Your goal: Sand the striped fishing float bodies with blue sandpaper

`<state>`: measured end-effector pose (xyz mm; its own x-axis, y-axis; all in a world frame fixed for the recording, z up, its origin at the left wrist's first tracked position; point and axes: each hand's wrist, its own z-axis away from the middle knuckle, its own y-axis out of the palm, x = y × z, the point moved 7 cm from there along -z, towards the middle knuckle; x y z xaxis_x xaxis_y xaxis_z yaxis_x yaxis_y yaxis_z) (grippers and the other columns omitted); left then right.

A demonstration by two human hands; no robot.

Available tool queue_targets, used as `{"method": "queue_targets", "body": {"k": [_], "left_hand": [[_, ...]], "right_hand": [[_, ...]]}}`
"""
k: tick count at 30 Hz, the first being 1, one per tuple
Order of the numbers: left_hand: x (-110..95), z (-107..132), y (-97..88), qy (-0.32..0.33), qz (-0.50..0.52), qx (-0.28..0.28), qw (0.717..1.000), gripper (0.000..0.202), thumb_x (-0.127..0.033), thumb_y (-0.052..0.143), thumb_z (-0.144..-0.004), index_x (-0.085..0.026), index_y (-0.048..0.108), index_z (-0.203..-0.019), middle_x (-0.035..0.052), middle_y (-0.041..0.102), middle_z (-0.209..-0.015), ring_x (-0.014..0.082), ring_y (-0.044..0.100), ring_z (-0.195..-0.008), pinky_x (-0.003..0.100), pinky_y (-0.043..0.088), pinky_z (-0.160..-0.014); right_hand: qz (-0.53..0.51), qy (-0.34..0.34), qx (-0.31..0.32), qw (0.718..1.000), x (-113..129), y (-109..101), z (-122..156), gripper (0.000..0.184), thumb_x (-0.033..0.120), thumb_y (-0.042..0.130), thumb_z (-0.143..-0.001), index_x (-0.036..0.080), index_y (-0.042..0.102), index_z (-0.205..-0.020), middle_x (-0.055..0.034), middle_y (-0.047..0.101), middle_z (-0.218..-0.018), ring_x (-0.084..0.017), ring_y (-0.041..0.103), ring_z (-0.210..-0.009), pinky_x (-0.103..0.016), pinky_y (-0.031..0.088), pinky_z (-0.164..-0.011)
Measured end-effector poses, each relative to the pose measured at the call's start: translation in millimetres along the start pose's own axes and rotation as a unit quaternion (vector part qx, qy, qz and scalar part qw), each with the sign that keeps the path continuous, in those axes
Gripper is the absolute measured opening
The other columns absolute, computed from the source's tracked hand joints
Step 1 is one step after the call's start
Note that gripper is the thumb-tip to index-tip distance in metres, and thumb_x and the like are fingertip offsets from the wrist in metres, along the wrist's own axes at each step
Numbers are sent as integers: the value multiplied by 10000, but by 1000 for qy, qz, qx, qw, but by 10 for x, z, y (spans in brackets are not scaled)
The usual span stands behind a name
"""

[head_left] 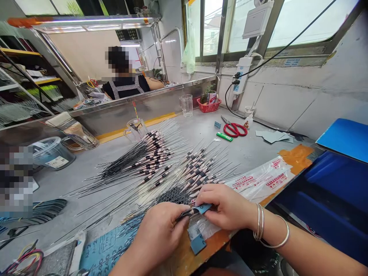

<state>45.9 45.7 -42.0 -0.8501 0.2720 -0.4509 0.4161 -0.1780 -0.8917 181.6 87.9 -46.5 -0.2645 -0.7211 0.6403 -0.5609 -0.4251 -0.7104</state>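
Observation:
At the table's front edge, my left hand [163, 230] pinches a thin fishing float [186, 213] with a dark body, partly hidden by the fingers. My right hand [221, 207] folds a small piece of blue sandpaper [203, 208] against the float's other end. Just beyond my hands lies a pile of fishing floats [198, 168] with pale and black bodies and thin stems. A second pile [152, 157] spreads farther left. Below my right hand, another sandpaper scrap [197, 243] rests on the edge. A larger sandpaper sheet [100, 249] marked 240 lies left of my left hand.
Red-handled scissors [235, 129], a green lighter-like object [224, 137] and a red basket [209, 104] stand toward the back. Glass mugs [186, 105] and a plastic tub [53, 153] are around the table. A printed plastic bag [258, 180] lies right. Another person [126, 86] sits beyond the partition.

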Motion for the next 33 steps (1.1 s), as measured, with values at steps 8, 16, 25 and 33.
{"method": "queue_targets", "body": {"k": [8, 16, 25, 33], "left_hand": [[-55, -28, -6, -1, -3, 11, 1000, 252, -228, 546, -865, -310, 688, -1056, -18, 751, -954, 216, 688, -877, 348, 528, -772], [-76, -70, 12, -1, -7, 21, 1000, 276, -232, 538, -865, -300, 685, -1088, 7, 750, -979, 236, 687, -893, 378, 530, -787], [-132, -107, 23, 1, -8, 34, 999, 294, -223, 530, -869, -317, 674, -1108, 2, 745, -980, 223, 680, -897, 349, 517, -784], [-276, -217, 36, 17, -18, 50, 998, 251, -192, 508, -845, -295, 700, -970, 1, 726, -863, 185, 660, -814, 269, 481, -717]], "right_hand": [[9, 4, -1, 1000, -30, -38, 45, 206, 70, 541, -698, 177, 631, -849, -11, 578, -747, -154, 509, -716, -262, 372, -640], [12, 1, -6, 1000, -37, -87, 60, 177, 58, 528, -694, 171, 616, -799, -1, 556, -707, -145, 489, -683, -258, 358, -631], [22, -6, -14, 1000, -43, -126, 77, 148, 66, 516, -699, 165, 612, -752, -9, 556, -684, -148, 477, -667, -257, 345, -612], [27, -5, -14, 1000, -65, -154, 99, 149, 78, 494, -710, 176, 605, -727, -13, 548, -675, -156, 469, -665, -259, 337, -598]]}}
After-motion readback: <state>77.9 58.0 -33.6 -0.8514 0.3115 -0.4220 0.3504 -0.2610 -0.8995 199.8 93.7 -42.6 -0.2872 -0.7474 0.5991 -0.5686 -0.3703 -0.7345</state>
